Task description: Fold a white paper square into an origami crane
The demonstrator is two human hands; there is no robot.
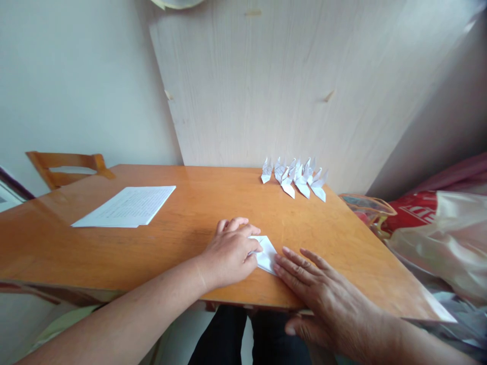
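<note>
A small folded piece of white paper (266, 256) lies flat on the wooden table near its front edge. My left hand (232, 251) rests over the paper's left side, fingers bent and spread apart, with the index finger and thumb touching it. The left part of the paper is hidden under those fingers. On the other side, my right hand (314, 284) lies with its fingers stretched out, the fingertips against the paper's right edge. Its thumb hangs over the front edge of the table.
Several folded white paper cranes (302, 180) stand at the table's back right. A stack of printed sheets (127, 205) lies on the left of the table (198, 197). Bags (437, 238) crowd the right side, and a wooden chair (70, 161) stands behind the left end.
</note>
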